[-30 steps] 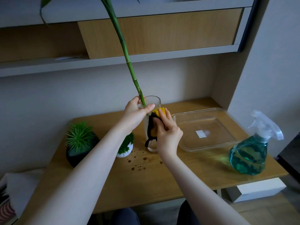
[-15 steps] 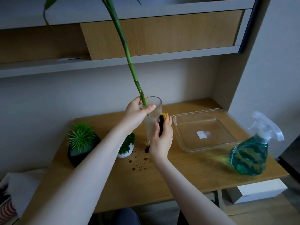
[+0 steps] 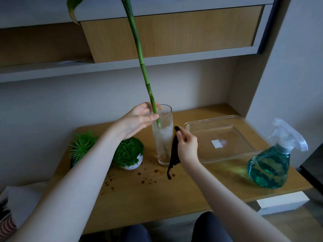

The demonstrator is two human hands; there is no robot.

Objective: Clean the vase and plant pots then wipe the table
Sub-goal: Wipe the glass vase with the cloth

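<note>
A tall clear glass vase [image 3: 163, 137] stands upright on the wooden table [image 3: 174, 186], with a long green bamboo stem [image 3: 139, 55] rising out of it. My left hand [image 3: 138, 120] grips the vase's rim, thumb across the front. My right hand [image 3: 187, 145] pinches a black and yellow cloth [image 3: 174, 151] at the vase's right side; its tail hangs down to the table. A white pot [image 3: 131, 154] with a round green plant sits left of the vase. A dark pot [image 3: 81, 147] with a spiky plant is further left, partly behind my left arm.
Brown spots [image 3: 145, 177] are scattered on the table in front of the vase. A clear plastic tray [image 3: 225, 138] lies to the right, and a spray bottle [image 3: 274, 158] of blue-green liquid stands at the right edge. Shelves hang above.
My right hand has slid off the vase's front to its right side, and the cloth now hangs loose. The left hand keeps its grip on the rim.
</note>
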